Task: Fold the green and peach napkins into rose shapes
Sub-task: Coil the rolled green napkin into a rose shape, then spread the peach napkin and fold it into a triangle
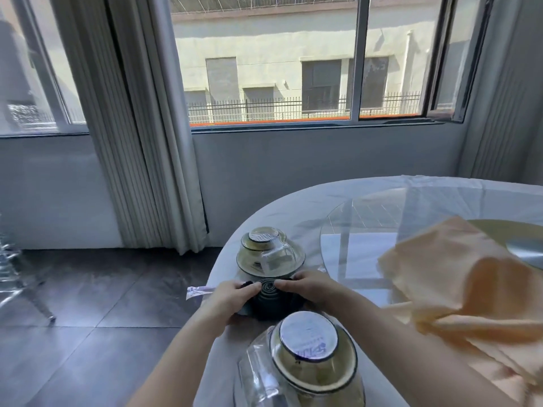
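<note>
A dark green napkin [269,298], rolled into a tight spiral with its coil facing up, sits near the left edge of the white-clothed round table [296,207]. My left hand [232,295] grips its left side and my right hand [308,284] grips its right side, fingertips meeting at the coil's rim. The peach napkin [458,283] lies loose and crumpled on the table to the right, untouched by either hand.
Two upturned wrapped bowl sets flank the green roll: one behind it [269,251], one in front [311,356]. A glass turntable [367,218] covers the table's middle. The table edge drops to dark floor tiles on the left. Curtains and windows stand behind.
</note>
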Tool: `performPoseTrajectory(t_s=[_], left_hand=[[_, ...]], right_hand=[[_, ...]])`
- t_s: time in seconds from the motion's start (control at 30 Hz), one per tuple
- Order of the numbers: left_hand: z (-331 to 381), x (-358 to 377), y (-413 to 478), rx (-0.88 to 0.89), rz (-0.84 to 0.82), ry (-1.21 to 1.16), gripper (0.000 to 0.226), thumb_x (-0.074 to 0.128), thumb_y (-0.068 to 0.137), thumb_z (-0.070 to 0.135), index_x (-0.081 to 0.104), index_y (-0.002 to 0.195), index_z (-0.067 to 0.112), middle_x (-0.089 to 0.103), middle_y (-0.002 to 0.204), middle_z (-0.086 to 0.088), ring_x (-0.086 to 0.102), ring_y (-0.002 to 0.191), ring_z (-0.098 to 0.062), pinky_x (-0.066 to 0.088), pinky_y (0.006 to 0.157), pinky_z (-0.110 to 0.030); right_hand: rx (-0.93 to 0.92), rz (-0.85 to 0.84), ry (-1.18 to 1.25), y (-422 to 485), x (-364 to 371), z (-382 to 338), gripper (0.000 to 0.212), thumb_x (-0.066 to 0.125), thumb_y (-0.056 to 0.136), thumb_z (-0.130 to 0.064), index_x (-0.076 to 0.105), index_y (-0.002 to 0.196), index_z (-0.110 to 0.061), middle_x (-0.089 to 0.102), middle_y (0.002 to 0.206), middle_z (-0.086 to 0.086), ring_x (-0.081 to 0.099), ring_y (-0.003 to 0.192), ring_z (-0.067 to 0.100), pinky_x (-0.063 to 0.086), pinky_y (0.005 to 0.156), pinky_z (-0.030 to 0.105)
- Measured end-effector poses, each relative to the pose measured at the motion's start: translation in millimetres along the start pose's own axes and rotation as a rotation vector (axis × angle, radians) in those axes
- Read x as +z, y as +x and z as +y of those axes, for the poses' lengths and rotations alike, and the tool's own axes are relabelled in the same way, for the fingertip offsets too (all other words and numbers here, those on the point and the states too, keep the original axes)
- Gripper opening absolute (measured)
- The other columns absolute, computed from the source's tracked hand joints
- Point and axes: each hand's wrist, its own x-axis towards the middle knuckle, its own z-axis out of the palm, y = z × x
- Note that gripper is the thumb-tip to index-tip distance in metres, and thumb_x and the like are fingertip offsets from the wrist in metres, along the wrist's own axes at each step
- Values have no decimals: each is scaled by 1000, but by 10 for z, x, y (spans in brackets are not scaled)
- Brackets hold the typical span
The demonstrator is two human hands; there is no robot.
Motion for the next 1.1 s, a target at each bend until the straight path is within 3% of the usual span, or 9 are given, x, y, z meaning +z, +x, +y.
performPoseTrajectory(t_s=[0.1,0.2,0.33,0.5,0.7,0.8,0.9,0.97,1.1], left_hand=[[-34,28,33,224,90,272,29,69,79,43,62,98,22,64,96,6,60,94,-12,48,84,-28],[-101,79,30,293,57,487,52,68,48,69,57,93,46,65,100,16,60,100,-9,50,89,-36],[-204,81,51,265,119,447,44,64,40,72,52,80,56,66,98,18,59,102,-11,48,90,-39],[-220,88,-13,246,141,450,45,61,40,72,51,81,57,66,99,18,57,103,-10,47,90,-37],[-157,133,-100,211,151,555,77,55,44,77,53,116,50,58,118,16,46,118,-15,41,97,-40],[-111,122,-147,185,156,561,89,62,47,74,45,129,45,51,131,11,40,126,-19,37,101,-43],[-90,65,-216,153,159,513,98,68,47,70,41,136,37,47,139,3,39,130,-22,36,104,-45],[-96,15,-264,124,147,490,97,73,51,63,40,138,34,44,141,-1,38,130,-25,38,104,-45],[-75,-103,-423,92,158,475,104,66,38,68,43,134,34,50,132,0,55,111,-31,52,87,-44]], right_hand=[[-16,20,-57,-19,-14,-24,32,62,89,-29,56,61,-15,56,45,-11,49,35,-4,37,39,10],[8,78,-107,-6,-12,-4,36,59,91,-35,60,66,-9,57,64,6,54,53,14,45,53,25],[-44,231,-389,30,-42,67,35,62,87,-27,51,57,-13,50,57,4,48,62,18,37,57,27],[-72,315,-646,32,-9,124,31,61,85,-22,46,61,-9,54,68,10,52,69,23,33,56,27],[-105,324,-897,-42,-27,56,31,58,86,-18,40,61,-11,54,77,10,56,81,29,36,60,27],[-128,333,-898,-141,-97,-18,13,58,86,-22,49,78,-16,62,95,9,56,87,26,38,62,28],[-130,332,-894,-258,-194,-49,19,58,86,-28,47,73,-20,61,97,6,51,84,22,39,61,30],[-131,352,-888,-350,-268,-59,19,57,86,-31,56,91,-13,62,103,8,56,93,25,45,71,33],[-169,384,-833,-628,-438,-90,26,54,87,-32,58,103,-11,64,104,7,57,97,23,47,80,35]])
